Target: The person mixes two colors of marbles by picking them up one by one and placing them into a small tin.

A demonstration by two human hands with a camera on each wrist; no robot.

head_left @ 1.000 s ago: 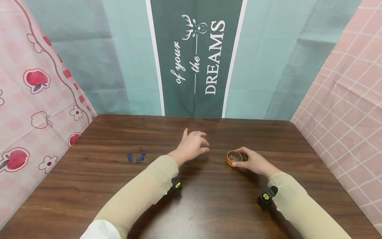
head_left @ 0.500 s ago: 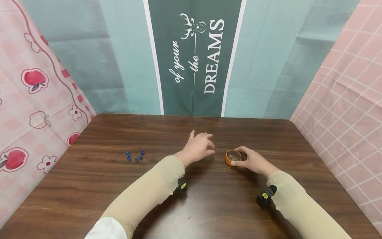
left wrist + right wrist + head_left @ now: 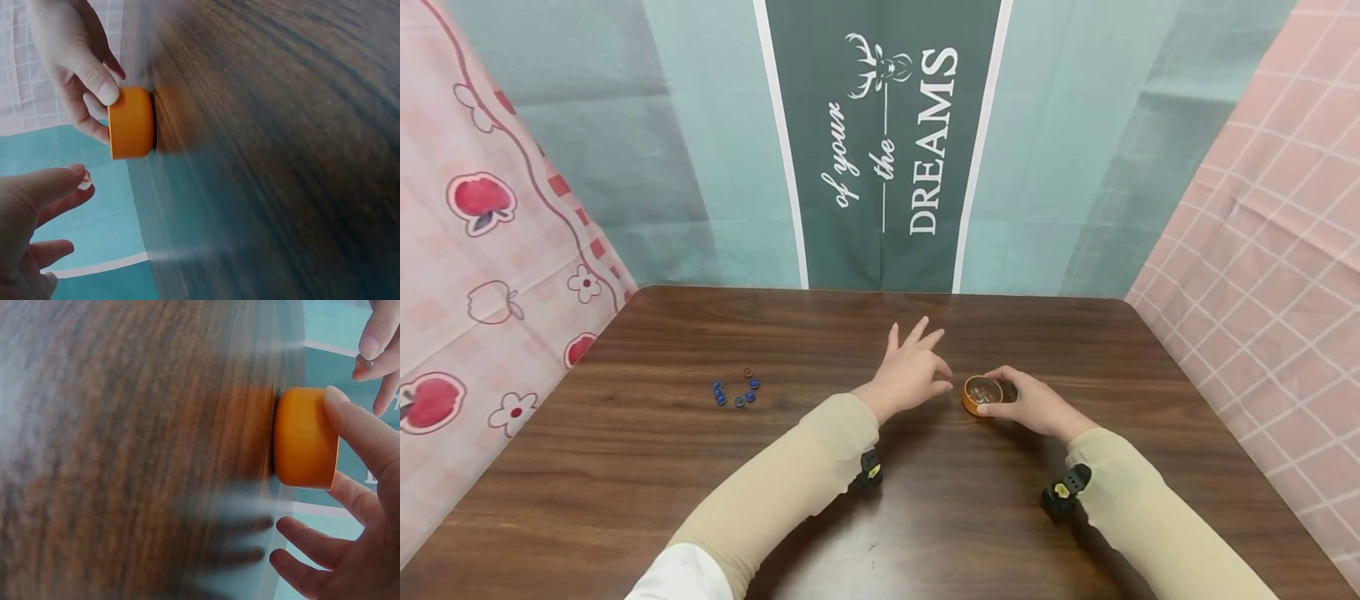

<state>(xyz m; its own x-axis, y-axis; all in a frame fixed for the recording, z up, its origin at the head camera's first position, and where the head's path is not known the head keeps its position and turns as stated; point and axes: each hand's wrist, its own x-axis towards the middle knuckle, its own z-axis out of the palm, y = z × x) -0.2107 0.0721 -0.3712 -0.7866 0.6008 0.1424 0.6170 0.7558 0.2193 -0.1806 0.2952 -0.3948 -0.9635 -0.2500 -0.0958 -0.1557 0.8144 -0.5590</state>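
Observation:
My right hand (image 3: 1037, 404) holds a small round orange dish (image 3: 306, 437) by its rim, thumb on the near side and fingers on the far side. The dish stands on the table, and small glassy pieces (image 3: 982, 392) lie inside it. Left of the dish, my left hand (image 3: 910, 375) pinches a tiny clear glassy bead (image 3: 85, 181) with a reddish tint between thumb and index finger, its other fingers spread. The bead is just apart from the dish, near its rim.
On the left of the brown wooden table (image 3: 647, 467) lie several small blue beads (image 3: 720, 398) and a brownish one (image 3: 748, 372), in a loose curve. Fabric hangs behind the table (image 3: 880, 250) and along both sides.
My left hand has moved right, closer to the dish, with its outer fingers spreading more. My right hand stays on the dish. The view has shifted slightly.

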